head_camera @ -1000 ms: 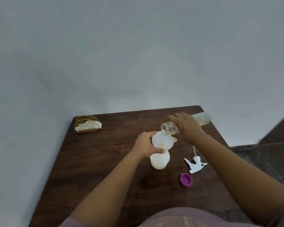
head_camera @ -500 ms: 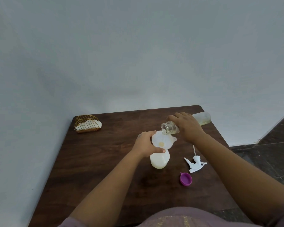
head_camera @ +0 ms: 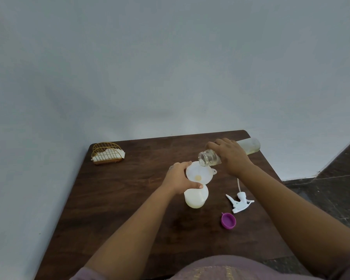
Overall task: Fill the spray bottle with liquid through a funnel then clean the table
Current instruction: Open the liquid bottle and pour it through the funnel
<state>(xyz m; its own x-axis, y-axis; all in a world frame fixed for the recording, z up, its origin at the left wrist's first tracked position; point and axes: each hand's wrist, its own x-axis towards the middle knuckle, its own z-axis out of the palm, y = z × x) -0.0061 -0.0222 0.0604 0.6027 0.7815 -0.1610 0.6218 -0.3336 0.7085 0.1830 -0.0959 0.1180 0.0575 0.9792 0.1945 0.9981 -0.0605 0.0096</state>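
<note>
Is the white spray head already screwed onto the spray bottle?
No, the spray head lies on the table to the right of the spray bottle, whose neck holds the funnel.

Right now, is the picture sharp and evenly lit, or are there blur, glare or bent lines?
Head view: light is soft and even, no glare; the wooden table edges splay from wide-angle distortion; the funnel and tilted clear bottle look slightly soft; the left hand and right hand show no motion blur.
</note>
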